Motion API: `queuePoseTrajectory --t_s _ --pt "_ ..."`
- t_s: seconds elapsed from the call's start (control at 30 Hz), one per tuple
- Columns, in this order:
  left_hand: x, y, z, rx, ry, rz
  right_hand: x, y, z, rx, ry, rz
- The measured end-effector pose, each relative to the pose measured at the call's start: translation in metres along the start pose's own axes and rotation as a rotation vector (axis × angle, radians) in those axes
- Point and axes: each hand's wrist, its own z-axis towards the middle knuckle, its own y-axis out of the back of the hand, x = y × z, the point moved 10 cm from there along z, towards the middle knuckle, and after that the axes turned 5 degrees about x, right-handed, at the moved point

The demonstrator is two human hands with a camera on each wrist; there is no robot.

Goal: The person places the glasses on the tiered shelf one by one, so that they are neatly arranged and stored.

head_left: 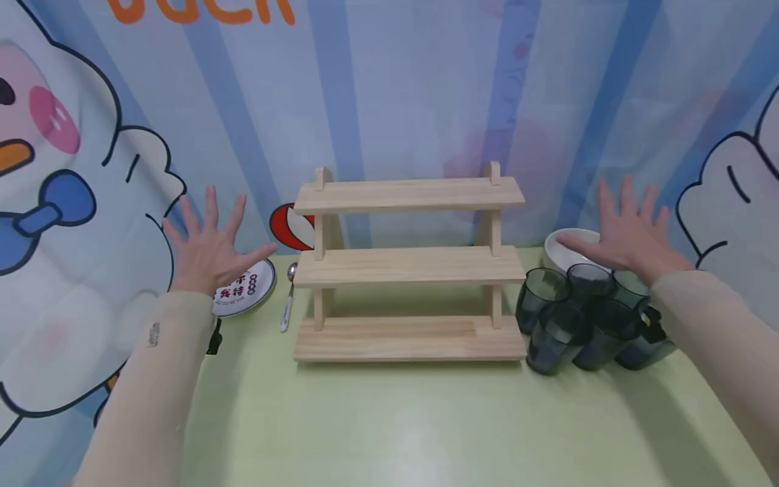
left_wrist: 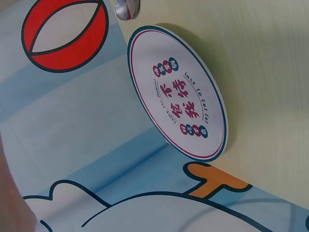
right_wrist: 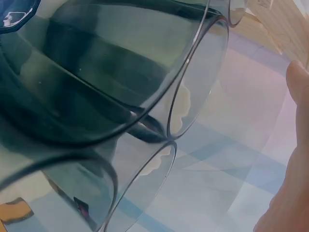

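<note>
My left hand (head_left: 207, 257) is raised with its fingers spread, holding nothing. Beneath it in the head view lies a round white plate (head_left: 249, 289) with a dark rim; the left wrist view shows the plate (left_wrist: 178, 96) with red lettering. To its right is a spoon (head_left: 289, 301) with a white handle. On the other side my right hand (head_left: 633, 233) is also spread and bare, above several dark see-through glasses (head_left: 560, 335) standing in a cluster. Their rims fill much of the right wrist view, with the hand's thumb (right_wrist: 298, 87) at the edge. A white bowl (head_left: 566, 247) sits behind the glasses.
A three-tier wooden shelf (head_left: 409, 265) stands at the middle of the light green table (head_left: 402, 426). Behind it hangs a blue striped cloth (head_left: 414, 88) with cartoon figures, which also runs along the left side.
</note>
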Motion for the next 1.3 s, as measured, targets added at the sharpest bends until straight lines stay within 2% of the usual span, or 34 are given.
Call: queuePoseTrajectory --t_s 0.23,0.37,0.5,0.63,0.77,0.9,1.0,1.2,1.3 --pt "-0.003 -0.002 -0.004 0.008 -0.033 -0.057 -0.016 -0.001 -0.009 -0.03 0.003 0.019" --pt "-0.006 -0.004 -0.004 0.003 -0.052 -0.12 -0.027 0.0 -0.016 -0.056 0.0 0.014" --pt "-0.009 -0.01 -0.007 0.012 -0.05 -0.183 -0.033 0.002 -0.026 -0.081 -0.008 -0.01" --pt "-0.014 -0.019 -0.014 0.049 -0.032 -0.256 -0.033 0.008 -0.037 -0.127 0.012 0.001" --pt "-0.022 -0.029 -0.02 0.118 -0.006 -0.383 -0.032 0.013 -0.053 -0.18 0.052 0.06" --pt "-0.033 -0.039 -0.023 0.136 -0.025 -0.548 -0.035 0.011 -0.073 -0.225 0.082 0.115" --pt "-0.043 -0.047 -0.027 0.154 -0.04 -0.644 -0.04 0.006 -0.086 -0.242 0.085 0.158" --pt "-0.064 -0.072 -0.035 0.265 -0.06 -0.846 -0.055 -0.01 -0.108 -0.257 0.07 0.231" --pt "-0.073 -0.081 -0.037 0.295 -0.068 -0.906 -0.065 -0.021 -0.117 -0.255 0.059 0.247"
